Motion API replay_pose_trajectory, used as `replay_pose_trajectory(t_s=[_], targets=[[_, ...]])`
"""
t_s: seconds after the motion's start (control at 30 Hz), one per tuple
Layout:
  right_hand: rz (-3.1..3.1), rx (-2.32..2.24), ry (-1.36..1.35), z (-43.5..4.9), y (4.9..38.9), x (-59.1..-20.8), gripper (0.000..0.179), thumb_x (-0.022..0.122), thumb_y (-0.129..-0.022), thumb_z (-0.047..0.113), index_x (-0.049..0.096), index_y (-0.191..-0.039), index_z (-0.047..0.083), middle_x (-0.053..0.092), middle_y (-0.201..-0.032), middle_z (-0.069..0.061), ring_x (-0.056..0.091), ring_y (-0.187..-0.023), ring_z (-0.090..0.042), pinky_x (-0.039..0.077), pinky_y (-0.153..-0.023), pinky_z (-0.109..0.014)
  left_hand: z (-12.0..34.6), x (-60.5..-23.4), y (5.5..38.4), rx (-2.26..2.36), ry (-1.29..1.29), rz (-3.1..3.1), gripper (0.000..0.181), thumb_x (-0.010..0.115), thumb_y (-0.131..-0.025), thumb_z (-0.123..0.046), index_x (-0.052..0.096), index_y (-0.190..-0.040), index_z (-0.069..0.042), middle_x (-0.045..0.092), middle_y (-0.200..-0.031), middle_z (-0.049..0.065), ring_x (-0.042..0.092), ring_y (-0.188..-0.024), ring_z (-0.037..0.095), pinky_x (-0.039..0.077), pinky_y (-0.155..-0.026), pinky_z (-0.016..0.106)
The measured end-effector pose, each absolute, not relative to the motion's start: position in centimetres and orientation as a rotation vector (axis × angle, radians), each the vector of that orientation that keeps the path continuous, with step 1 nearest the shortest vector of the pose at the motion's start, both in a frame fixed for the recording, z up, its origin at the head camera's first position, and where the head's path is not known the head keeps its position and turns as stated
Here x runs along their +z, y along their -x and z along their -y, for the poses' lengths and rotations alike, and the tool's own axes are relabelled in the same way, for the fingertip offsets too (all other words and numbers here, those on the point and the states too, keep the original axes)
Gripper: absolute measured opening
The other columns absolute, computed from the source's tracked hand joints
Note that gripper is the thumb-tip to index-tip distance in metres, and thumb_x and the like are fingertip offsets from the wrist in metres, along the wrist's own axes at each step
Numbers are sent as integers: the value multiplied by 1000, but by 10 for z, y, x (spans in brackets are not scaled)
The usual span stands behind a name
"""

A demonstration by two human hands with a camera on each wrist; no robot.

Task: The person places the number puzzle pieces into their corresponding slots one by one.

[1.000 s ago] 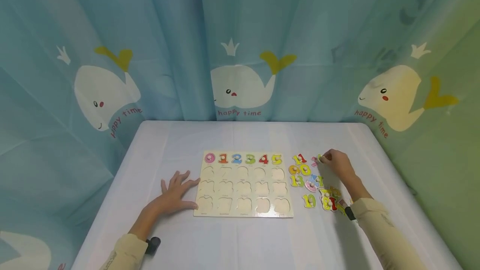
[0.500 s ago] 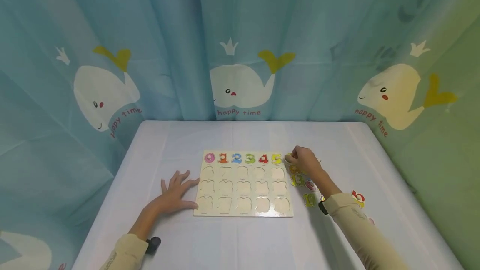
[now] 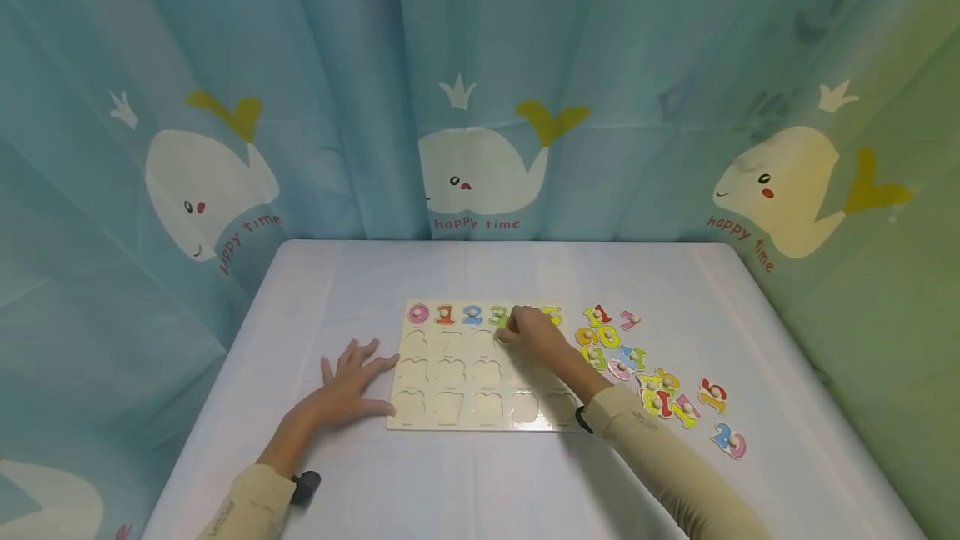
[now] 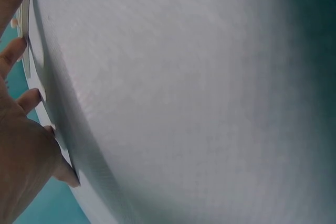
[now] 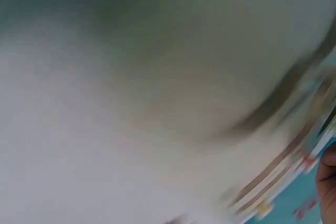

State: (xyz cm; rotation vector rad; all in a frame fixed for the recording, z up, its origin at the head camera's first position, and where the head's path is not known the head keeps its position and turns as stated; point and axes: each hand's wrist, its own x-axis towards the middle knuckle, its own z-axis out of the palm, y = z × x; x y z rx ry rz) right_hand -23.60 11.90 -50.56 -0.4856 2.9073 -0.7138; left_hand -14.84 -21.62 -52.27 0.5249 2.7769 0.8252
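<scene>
A pale wooden number puzzle board [image 3: 468,382] lies on the table, with the numbers 0 to 5 along its top row and bare recesses below. My left hand [image 3: 348,390] is spread flat at the board's left edge, fingertips and thumb touching it; in the left wrist view the left hand [image 4: 26,150] shows at the left. Over the upper right of the board, my right hand [image 3: 534,333] pinches a number puzzle piece, mostly hidden by the fingers. That hand covers the 4. The right wrist view is blurred, with part of the right hand [image 5: 328,182] at its edge.
Right of the board lie several loose number pieces, among them an 11 [image 3: 598,315], a pink 7 [image 3: 631,320], a 13 [image 3: 594,358], a 15 [image 3: 712,395] and a 20 [image 3: 729,441]. The white tabletop [image 3: 420,490] meets a blue whale-print curtain [image 3: 345,107] behind.
My right hand has picked up a greenish-yellow piece from beside the pink 7 and carried it left over the board. The left hand has stayed at the board's edge.
</scene>
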Motion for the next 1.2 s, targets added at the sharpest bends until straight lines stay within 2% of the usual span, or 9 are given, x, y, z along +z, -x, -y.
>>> replay_pose_trajectory(t_s=[0.07, 0.3, 0.63, 0.83, 0.97, 1.2], targets=[[-2896, -714, 528, -103, 235, -508, 24, 70, -86, 25, 56, -78, 7, 54, -70, 2, 48, -62, -11, 44, -58, -27, 216, -522, 149, 835, -524, -2776, 81, 74, -72, -52, 48, -138, -12, 24, -148, 26, 2, -134, 51, -8, -91, 76], [-2851, -720, 644, -49, 229, -510, 29, 70, -86, 23, 51, -71, 7, 43, -61, 5, 35, -55, -7, 31, -49, -20, 216, -520, 149, 811, -535, -2773, 81, 73, -73, -53, 48, -139, -13, 24, -148, 26, 3, -134, 51, -8, -91, 77], [-2866, -672, 695, 10, 228, -514, 29, 69, -86, 28, 59, -66, 10, 47, -58, 8, 39, -53, -5, 36, -50, -19, 218, -520, 150, 822, -566, -2780, 80, 73, -73, -51, 48, -138, -13, 25, -148, 26, 4, -134, 52, -6, -89, 78], [-2952, -635, 665, 27, 229, -515, 36, 71, -85, 29, 59, -55, 12, 45, -57, 6, 38, -51, -6, 35, -47, -20, 217, -521, 150, 824, -570, -2782, 79, 74, -74, -50, 48, -138, -12, 25, -147, 26, 4, -134, 52, -7, -89, 78], [-2988, -645, 635, 31, 228, -514, 34, 72, -83, 27, 61, -56, 11, 47, -58, 5, 39, -51, -7, 37, -48, -20, 217, -520, 150, 812, -559, -2775, 79, 73, -74, -50, 48, -139, -13, 24, -148, 26, 3, -134, 51, -7, -90, 78], [-2974, -744, 593, 34, 223, -515, 33, 72, -84, 20, 53, -59, 9, 39, -53, 5, 35, -48, -7, 31, -46, -18, 217, -522, 150, 827, -541, -2770, 79, 73, -74, -51, 48, -138, -13, 25, -148, 25, 3, -134, 51, -8, -90, 77]])
